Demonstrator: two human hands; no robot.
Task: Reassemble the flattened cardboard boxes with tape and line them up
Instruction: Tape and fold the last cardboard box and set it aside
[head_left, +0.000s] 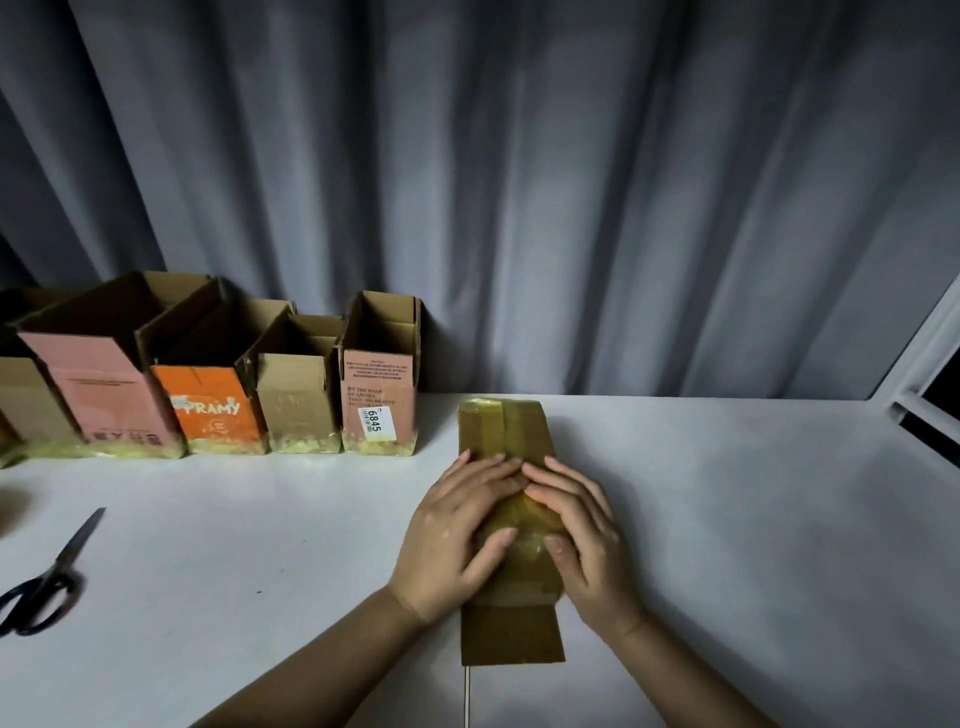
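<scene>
A small brown cardboard box (506, 431) lies on its side on the white table, its far end covered in yellowish tape. Both my hands press flat on its taped top. My left hand (457, 530) covers the left part, and my right hand (582, 525) covers the right part, fingertips nearly meeting in the middle. One loose flap (511, 634) sticks out at the near end. Along the back left stands a row of several upright open boxes: a pink one (104, 395), an orange one (208, 410), a plain brown one (298, 405) and a pink labelled one (379, 400).
Black-handled scissors (47, 582) lie at the left of the table (753, 519). A grey curtain (519, 182) hangs behind. A white window frame (924, 364) stands at the right edge.
</scene>
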